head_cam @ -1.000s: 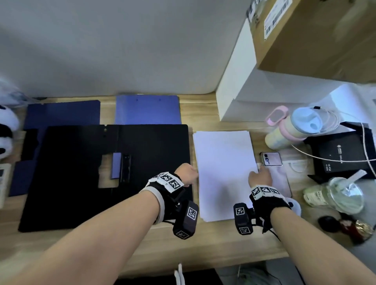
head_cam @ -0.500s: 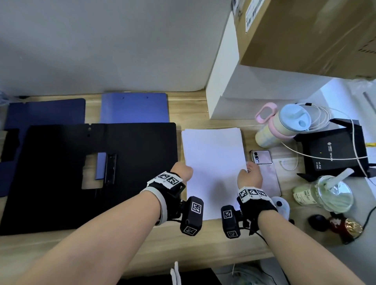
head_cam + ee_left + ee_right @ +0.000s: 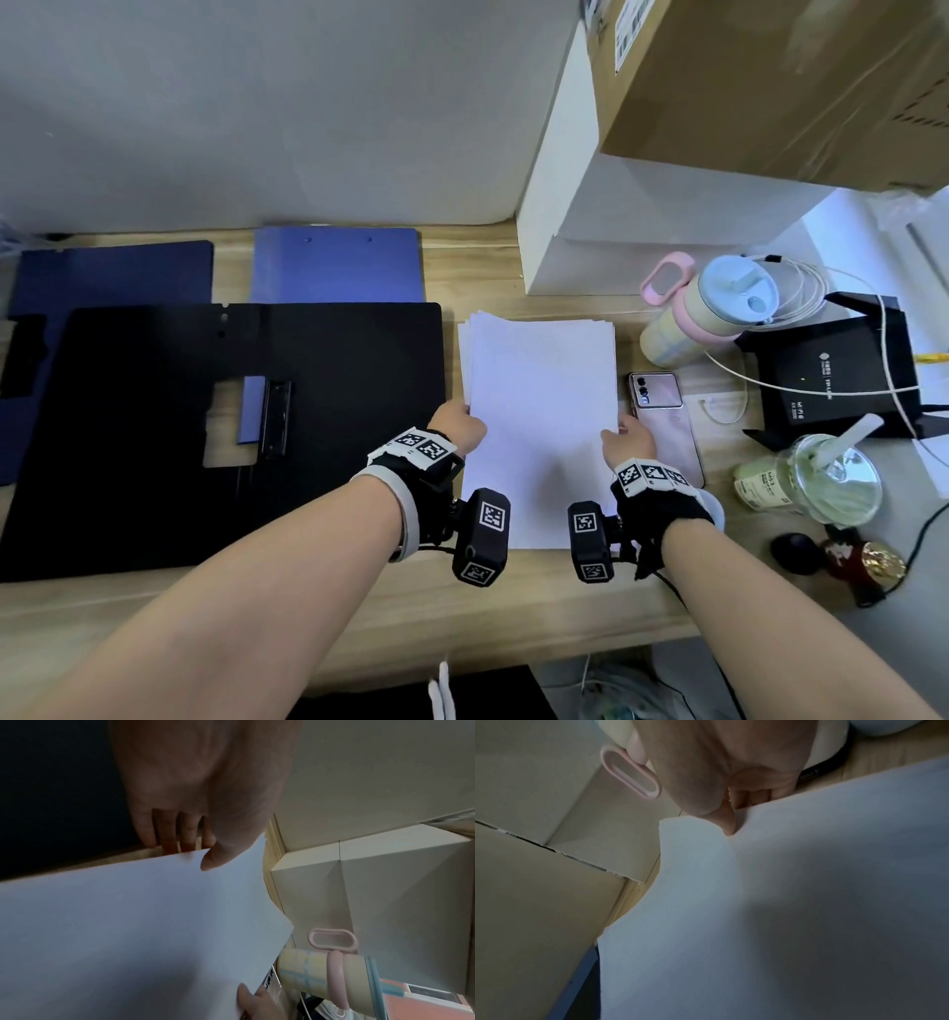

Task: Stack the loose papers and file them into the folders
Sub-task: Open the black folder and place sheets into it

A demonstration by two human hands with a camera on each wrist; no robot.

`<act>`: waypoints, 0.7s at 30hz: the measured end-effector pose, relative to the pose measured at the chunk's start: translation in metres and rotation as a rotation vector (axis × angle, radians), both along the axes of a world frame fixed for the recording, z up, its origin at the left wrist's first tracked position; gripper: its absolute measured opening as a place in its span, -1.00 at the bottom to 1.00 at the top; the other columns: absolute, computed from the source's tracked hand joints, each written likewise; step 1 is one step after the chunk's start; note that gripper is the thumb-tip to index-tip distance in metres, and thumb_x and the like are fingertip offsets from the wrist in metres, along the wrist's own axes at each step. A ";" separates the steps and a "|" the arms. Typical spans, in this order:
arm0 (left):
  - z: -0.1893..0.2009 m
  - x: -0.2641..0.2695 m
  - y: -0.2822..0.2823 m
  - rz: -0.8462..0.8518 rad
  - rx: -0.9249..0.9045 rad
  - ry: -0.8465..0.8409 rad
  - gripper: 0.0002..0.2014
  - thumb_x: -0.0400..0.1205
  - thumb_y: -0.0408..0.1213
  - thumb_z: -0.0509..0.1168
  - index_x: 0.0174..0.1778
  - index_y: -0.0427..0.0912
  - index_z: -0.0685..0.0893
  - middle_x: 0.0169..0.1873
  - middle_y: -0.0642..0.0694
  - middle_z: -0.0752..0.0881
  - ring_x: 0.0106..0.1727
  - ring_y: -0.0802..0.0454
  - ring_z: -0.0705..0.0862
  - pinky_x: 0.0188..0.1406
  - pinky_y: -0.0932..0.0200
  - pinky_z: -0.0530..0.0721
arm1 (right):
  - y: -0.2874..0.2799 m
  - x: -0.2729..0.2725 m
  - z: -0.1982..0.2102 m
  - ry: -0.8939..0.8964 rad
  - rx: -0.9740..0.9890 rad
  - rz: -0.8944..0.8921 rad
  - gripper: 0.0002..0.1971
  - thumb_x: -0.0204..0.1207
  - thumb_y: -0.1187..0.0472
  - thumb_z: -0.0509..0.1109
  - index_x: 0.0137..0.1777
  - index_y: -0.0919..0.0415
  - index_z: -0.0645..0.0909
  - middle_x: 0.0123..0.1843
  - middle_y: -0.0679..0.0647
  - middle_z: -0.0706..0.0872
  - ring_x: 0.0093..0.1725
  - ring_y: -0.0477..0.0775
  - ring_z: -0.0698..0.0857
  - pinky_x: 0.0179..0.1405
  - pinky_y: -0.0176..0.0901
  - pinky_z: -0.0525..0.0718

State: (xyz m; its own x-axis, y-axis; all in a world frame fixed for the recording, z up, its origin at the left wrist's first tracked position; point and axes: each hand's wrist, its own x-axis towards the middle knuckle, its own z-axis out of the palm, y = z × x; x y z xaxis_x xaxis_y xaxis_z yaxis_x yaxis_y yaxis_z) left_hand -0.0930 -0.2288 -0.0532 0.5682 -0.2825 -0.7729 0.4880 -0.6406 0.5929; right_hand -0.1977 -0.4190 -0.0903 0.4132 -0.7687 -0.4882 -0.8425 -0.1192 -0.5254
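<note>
Head view: paper stack (image 3: 539, 401), long axis running away, is pinched between left hand (image 3: 458, 427) and right hand (image 3: 630, 440), black folder (image 3: 221, 426) lying leftward.

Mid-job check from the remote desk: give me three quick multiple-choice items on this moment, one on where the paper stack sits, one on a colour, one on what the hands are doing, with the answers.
1. Where does the paper stack lie?
A. On the open black folder
B. Between the black folder and the phone
C. On top of the cardboard box

2. What colour is the clipboard at the back of the desk?
A. Blue
B. Red
C. Green

3. What are the hands doing?
A. Both rest flat on the desk, away from the paper
B. Only the right one touches the paper
C. Each grips one side edge of the stack

Answers: 1 B, the sheets lie on the desk right of the black folder and left of the phone. 2 A, its board is plainly blue. 3 C, the left hand and right hand each have a thumb on top of an edge, fingers beneath.
</note>
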 end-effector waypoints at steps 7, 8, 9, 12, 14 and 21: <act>0.007 -0.016 0.003 -0.071 -0.162 0.098 -0.50 0.62 -0.61 0.01 0.46 -0.19 0.46 -0.28 -0.10 0.55 -0.34 0.01 0.52 -0.48 0.32 0.54 | 0.000 -0.005 -0.002 0.050 -0.073 -0.046 -0.84 0.45 0.44 0.15 -0.21 0.25 0.54 -0.18 0.22 0.55 -0.17 0.22 0.48 -0.15 -0.12 0.48; 0.008 -0.017 0.004 -0.062 -0.170 0.062 -0.48 0.61 -0.61 -0.01 0.44 -0.16 0.50 -0.33 -0.07 0.54 -0.41 0.03 0.51 -0.57 0.34 0.53 | 0.000 -0.005 -0.003 0.070 -0.097 -0.051 -0.84 0.42 0.43 0.17 -0.24 0.26 0.56 -0.17 0.23 0.56 -0.16 0.24 0.49 -0.09 -0.06 0.53; 0.009 -0.018 0.006 -0.062 -0.189 0.046 -0.48 0.59 -0.60 -0.01 0.41 -0.15 0.54 -0.30 -0.09 0.59 -0.42 0.01 0.54 -0.58 0.35 0.55 | 0.000 -0.005 -0.002 0.079 -0.113 -0.057 -0.85 0.40 0.42 0.18 -0.32 0.26 0.53 -0.18 0.24 0.56 -0.16 0.25 0.49 -0.06 -0.02 0.57; 0.020 -0.017 0.014 -0.047 -0.285 0.059 -0.53 0.59 -0.58 0.06 0.30 -0.08 0.62 -0.03 -0.15 0.70 -0.23 -0.11 0.68 -0.44 0.29 0.66 | 0.000 -0.005 0.001 0.018 -0.112 -0.138 -0.76 0.42 0.33 0.28 -0.45 0.17 0.37 -0.16 0.20 0.54 -0.12 0.24 0.53 -0.11 -0.07 0.47; 0.026 -0.014 0.020 -0.014 -0.341 0.066 -0.54 0.58 -0.59 0.11 0.29 -0.10 0.64 0.02 -0.14 0.73 -0.13 -0.11 0.72 -0.41 0.30 0.70 | 0.003 -0.005 0.007 -0.115 -0.077 -0.198 -0.85 0.44 0.23 0.35 -0.27 0.21 0.42 -0.14 0.14 0.52 -0.13 0.13 0.48 -0.11 -0.18 0.37; 0.052 0.024 0.072 0.185 -0.526 -0.021 -0.56 0.54 -0.74 0.13 0.22 -0.25 0.62 -0.04 -0.17 0.75 -0.08 -0.03 0.78 0.05 0.06 0.74 | 0.029 0.020 0.052 -0.518 0.409 -0.097 -0.88 0.50 0.22 0.43 0.00 0.21 0.68 -0.01 0.18 0.79 -0.12 0.08 0.72 0.10 -0.02 0.64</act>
